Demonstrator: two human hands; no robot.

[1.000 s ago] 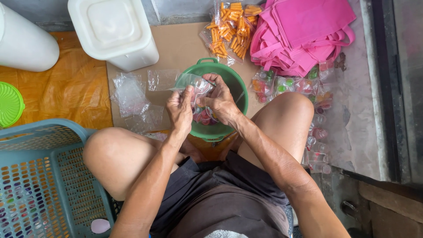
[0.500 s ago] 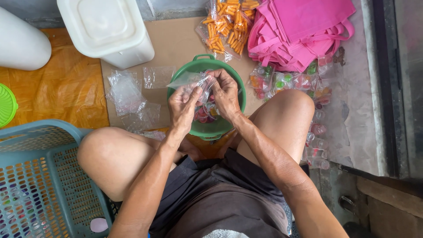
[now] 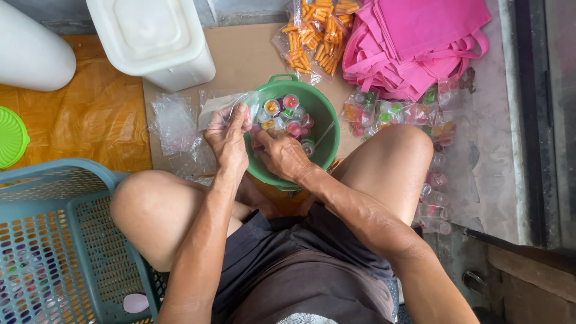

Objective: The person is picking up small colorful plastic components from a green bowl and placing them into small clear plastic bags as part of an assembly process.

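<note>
A green bowl [image 3: 327, 129] sits on the floor between my knees, filled with several small jelly cups [image 3: 287, 111] in mixed colours. My left hand [image 3: 227, 141] holds a clear plastic bag [image 3: 219, 103] by its edge at the bowl's left rim. My right hand [image 3: 282, 155] reaches into the bowl, fingers down among the cups; whether it grips one is hidden.
A pile of clear bags [image 3: 174, 120] lies left of the bowl. A white lidded tub [image 3: 150, 36] stands behind, packed orange snacks [image 3: 312, 36] and pink cloth bags [image 3: 420, 42] at the back right. Filled jelly packs [image 3: 390, 111] lie by my right knee. A teal basket [image 3: 54, 240] is at my left.
Both hands were together above the bowl working a clear bag. Now the left hand has drawn the bag to the bowl's left rim and the right hand has dropped into the cups.
</note>
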